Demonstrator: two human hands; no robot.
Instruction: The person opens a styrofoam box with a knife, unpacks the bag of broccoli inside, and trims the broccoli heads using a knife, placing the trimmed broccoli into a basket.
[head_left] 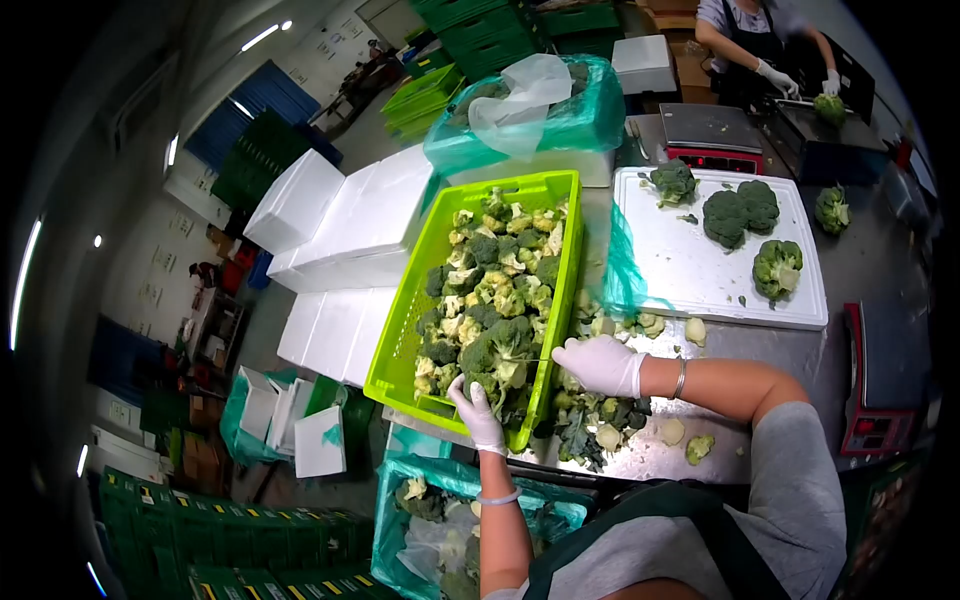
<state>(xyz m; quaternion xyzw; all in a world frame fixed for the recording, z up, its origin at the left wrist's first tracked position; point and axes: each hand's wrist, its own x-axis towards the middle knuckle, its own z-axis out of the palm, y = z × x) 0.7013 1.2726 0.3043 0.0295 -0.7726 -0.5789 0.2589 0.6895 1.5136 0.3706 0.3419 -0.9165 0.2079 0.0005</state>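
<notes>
My left hand (pixel 478 415), in a white glove, is closed on a large broccoli head (pixel 498 352) over the near end of a lime-green crate (pixel 573 260). Cut broccoli florets (pixel 485 250) fill much of that crate. My right hand (pixel 600 366), gloved too, is closed round a knife whose handle is hidden; its thin blade (pixel 533 360) points left at the held broccoli. Under and beside my right hand lie leaves and cut stalks (pixel 608 436) on the metal table (pixel 725 440).
A white board (pixel 720 290) on the right bears several broccoli heads. Scales (pixel 710 140) stand behind it. Past the crate is a teal-wrapped box (pixel 600 110); white foam boxes (pixel 350 220) are left. A co-worker (pixel 765 50) handles broccoli at top right.
</notes>
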